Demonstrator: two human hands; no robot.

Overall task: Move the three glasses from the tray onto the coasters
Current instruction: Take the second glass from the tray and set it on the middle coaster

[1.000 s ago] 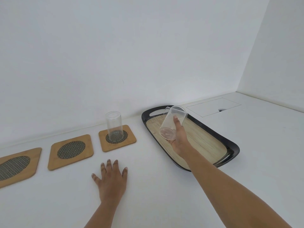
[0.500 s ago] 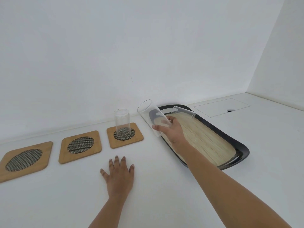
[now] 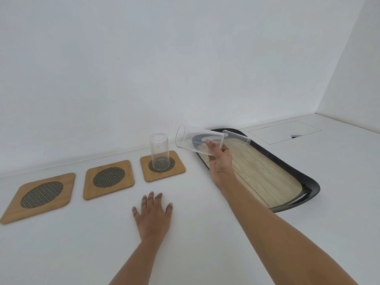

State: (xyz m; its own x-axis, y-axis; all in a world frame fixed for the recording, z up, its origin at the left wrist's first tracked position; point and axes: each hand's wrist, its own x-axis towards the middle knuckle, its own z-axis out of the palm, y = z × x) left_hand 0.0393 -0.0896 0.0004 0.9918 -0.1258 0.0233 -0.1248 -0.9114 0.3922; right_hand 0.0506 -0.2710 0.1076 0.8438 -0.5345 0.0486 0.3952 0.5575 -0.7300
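Observation:
My right hand (image 3: 220,161) grips a clear glass (image 3: 192,140) by its base. The glass is tilted nearly on its side, mouth to the left, in the air over the left end of the black-rimmed bamboo tray (image 3: 308,189). A second glass (image 3: 238,138) is at the tray's far end, tilted and partly hidden by my hand. A third glass (image 3: 159,153) stands on the rightmost wooden coaster (image 3: 178,168). Nothing stands on the middle coaster (image 3: 108,177) or the left coaster (image 3: 42,195). My left hand (image 3: 153,214) rests flat on the white counter, fingers spread.
A recessed hatch panel (image 3: 284,131) with a small notch sits in the counter behind the tray. White walls close the back and the right side. The coasters lie in a row along the back wall, left of the tray.
My right hand has carried the held glass leftward from over the tray towards the coasters and tipped its mouth to the left. The left hand has stayed flat.

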